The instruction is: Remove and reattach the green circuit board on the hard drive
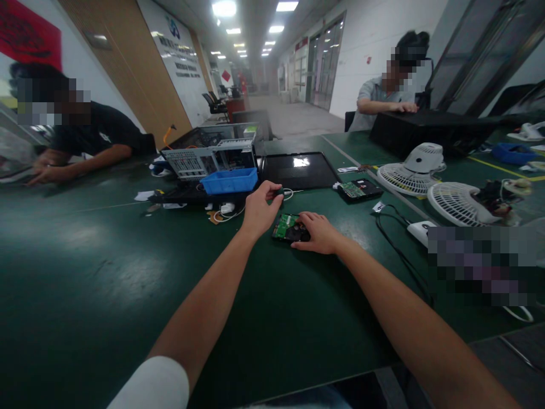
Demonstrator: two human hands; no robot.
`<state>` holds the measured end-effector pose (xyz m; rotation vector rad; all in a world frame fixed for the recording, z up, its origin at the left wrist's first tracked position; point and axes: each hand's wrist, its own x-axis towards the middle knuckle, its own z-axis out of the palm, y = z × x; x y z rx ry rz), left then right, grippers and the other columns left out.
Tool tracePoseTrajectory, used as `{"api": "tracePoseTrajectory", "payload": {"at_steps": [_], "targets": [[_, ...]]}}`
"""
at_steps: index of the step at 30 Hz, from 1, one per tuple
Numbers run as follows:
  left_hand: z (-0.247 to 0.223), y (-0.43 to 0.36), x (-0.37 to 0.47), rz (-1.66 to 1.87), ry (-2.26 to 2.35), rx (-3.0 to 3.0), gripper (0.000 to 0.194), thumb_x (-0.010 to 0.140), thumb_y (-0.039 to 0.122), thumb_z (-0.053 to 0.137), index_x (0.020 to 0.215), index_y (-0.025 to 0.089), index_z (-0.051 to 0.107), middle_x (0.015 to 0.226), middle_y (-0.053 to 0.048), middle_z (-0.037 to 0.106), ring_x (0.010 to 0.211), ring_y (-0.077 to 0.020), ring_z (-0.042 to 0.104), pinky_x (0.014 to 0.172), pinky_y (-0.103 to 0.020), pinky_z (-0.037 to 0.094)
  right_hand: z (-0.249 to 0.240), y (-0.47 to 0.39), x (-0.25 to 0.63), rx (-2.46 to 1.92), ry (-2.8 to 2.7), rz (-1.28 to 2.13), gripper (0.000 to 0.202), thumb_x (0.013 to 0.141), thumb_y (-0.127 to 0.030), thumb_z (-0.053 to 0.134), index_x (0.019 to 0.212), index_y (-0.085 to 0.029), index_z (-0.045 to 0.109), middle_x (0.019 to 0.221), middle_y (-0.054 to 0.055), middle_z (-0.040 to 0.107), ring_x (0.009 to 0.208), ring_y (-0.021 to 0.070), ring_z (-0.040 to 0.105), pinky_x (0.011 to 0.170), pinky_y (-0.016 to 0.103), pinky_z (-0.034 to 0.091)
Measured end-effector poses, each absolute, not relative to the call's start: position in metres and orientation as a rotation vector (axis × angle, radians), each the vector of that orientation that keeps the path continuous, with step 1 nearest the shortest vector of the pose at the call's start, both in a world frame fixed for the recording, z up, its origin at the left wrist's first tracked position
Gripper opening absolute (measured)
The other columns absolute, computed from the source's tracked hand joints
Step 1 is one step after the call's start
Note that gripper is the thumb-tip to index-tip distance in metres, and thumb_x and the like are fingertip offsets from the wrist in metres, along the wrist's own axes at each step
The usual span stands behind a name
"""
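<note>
Nearest: 2 bare forearms over the green worktop (85,272), running out to 2 hands at mid-worktop. Right hand (317,233) lies flat on 1 hard drive (286,226), grip spread, pressing not clasping, the drive lying board-up w/ green circuit board & dark metal showing; left hand (258,210) just beside it on the far-left, grip narrow, pinching a small dark object (277,193), can't tell what. Counted elsewhere: 2 white fans (411,170) right, 1 blue bin (230,180) by 1 open PC case (213,153) far-left, 2nd drive (360,189) far-right, 2 other people at far edges.
</note>
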<state>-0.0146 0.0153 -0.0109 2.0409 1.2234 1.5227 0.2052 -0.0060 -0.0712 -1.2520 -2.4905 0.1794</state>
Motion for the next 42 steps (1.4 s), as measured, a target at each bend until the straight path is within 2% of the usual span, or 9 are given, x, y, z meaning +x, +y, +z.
{"api": "tracePoseTrajectory", "payload": {"at_steps": [9,21,29,36,42], "targets": [[-0.0109,0.0117,-0.014,1.457,1.295,2.189,0.025,0.089,0.024,0.071,0.112,0.023,0.06,0.107,-0.005,0.074,0.096,-0.0216,0.071,0.091,-0.039,0.057,-0.0712,-0.0059,0.2047,-1.251,-2.486,0.178,0.073,0.078,-0.067,0.074,0.131,-0.021,0.055,0.141,0.017,0.057,0.128,0.0383,0.054,0.106,0.052,0.04],[-0.0067,0.011,-0.0178,1.446,1.496,2.351,0.028,0.092,0.013,0.059,0.117,0.021,0.066,0.117,-0.01,0.062,0.1,-0.023,0.063,0.092,-0.039,0.055,-0.0707,-0.006,0.2042,-1.264,-2.488,0.185,0.075,0.078,-0.066,0.075,0.133,-0.02,0.054,0.141,0.018,0.056,0.128,0.0384,0.053,0.107,0.052,0.039],[-0.0046,0.0104,-0.0177,1.421,1.441,2.385,0.031,0.091,0.007,0.056,0.117,0.02,0.066,0.118,-0.009,0.069,0.102,-0.0229,0.067,0.096,-0.039,0.054,-0.0717,-0.0055,0.2045,-1.259,-2.488,0.166,0.073,0.077,-0.067,0.075,0.13,-0.02,0.055,0.14,0.017,0.058,0.127,0.0381,0.054,0.106,0.052,0.041],[-0.0074,0.0127,-0.0165,1.468,1.397,2.301,0.022,0.091,0.02,0.067,0.114,0.02,0.066,0.11,-0.008,0.071,0.092,-0.0202,0.069,0.088,-0.036,0.057,-0.0691,-0.0068,0.2044,-1.26,-2.497,0.171,0.069,0.079,-0.067,0.073,0.128,-0.021,0.056,0.139,0.017,0.058,0.126,0.0384,0.054,0.106,0.053,0.04],[-0.0072,0.011,-0.0153,1.551,1.41,2.246,0.015,0.09,0.025,0.07,0.103,0.02,0.066,0.109,-0.008,0.065,0.095,-0.0202,0.067,0.086,-0.035,0.059,-0.07,-0.0063,0.2046,-1.25,-2.495,0.181,0.071,0.078,-0.067,0.073,0.129,-0.021,0.056,0.141,0.017,0.056,0.128,0.0384,0.053,0.107,0.053,0.039]]}}
